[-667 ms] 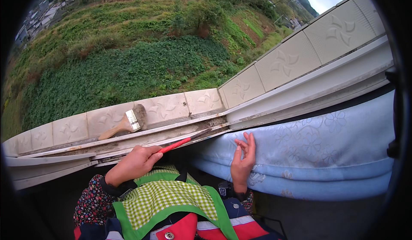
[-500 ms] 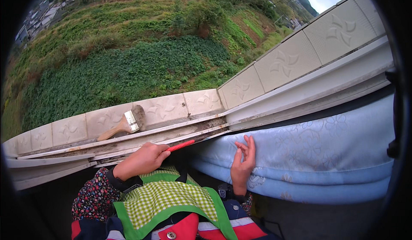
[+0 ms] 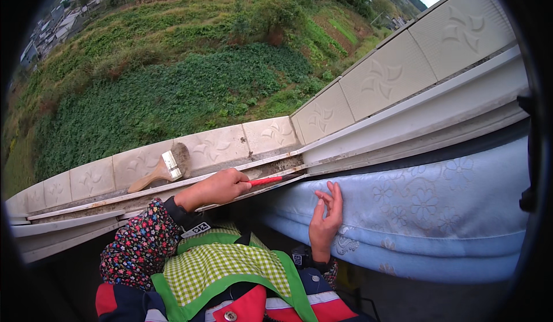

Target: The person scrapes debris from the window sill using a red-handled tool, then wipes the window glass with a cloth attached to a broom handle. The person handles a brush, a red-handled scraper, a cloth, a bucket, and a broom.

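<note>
My left hand (image 3: 222, 187) is closed around a slim red stick-like tool (image 3: 266, 180), reaching over the window track (image 3: 167, 195). The tool's far end points right, at the dirty corner where two tracks meet; its tip is too small and dark to make out. In front of the light-blue curtain (image 3: 426, 218), my right hand (image 3: 325, 224) is raised with fingers loosely bent and apart, holding nothing. A wide paintbrush (image 3: 154, 176) with a wooden handle and a metal band lies beyond the track, its bristles up against the tiled ledge.
Cream tiles with pinwheel reliefs (image 3: 380, 79) line the outer ledge, which turns a corner. A white frame rail (image 3: 415, 112) runs up to the right. Beyond the ledge, a green slope (image 3: 167, 91) drops away outdoors.
My left hand has moved right and slightly up with the red tool, bringing it closer to the track corner. My right hand has stayed almost still.
</note>
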Demonstrator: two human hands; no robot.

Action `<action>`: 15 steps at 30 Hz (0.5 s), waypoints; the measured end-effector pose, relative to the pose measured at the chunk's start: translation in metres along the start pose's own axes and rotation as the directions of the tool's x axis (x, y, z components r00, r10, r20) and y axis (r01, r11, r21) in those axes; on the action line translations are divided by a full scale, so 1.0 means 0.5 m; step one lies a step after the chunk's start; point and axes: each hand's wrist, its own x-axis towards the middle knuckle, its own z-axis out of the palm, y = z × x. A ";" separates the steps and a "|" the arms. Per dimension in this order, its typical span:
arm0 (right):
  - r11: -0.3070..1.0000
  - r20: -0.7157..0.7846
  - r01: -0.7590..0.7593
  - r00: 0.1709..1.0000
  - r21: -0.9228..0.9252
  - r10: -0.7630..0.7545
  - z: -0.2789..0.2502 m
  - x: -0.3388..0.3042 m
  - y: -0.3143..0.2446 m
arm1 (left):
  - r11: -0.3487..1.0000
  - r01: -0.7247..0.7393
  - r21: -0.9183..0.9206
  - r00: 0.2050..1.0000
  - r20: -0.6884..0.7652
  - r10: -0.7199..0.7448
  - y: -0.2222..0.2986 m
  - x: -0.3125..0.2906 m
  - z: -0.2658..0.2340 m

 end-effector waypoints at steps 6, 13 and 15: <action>1.000 0.020 0.012 1.000 0.025 -0.012 0.014 0.011 -0.009 | 0.998 -0.049 -0.040 0.988 -0.148 0.042 -0.011 -0.030 0.055; 1.000 0.018 -0.015 1.000 0.028 0.014 0.016 0.008 -0.022 | 0.991 -0.077 -0.112 0.967 -0.249 0.047 -0.009 -0.050 0.100; 0.999 0.018 -0.014 1.000 0.035 0.014 0.013 0.005 -0.023 | 0.994 -0.096 -0.060 0.963 -0.258 0.078 -0.005 -0.063 0.098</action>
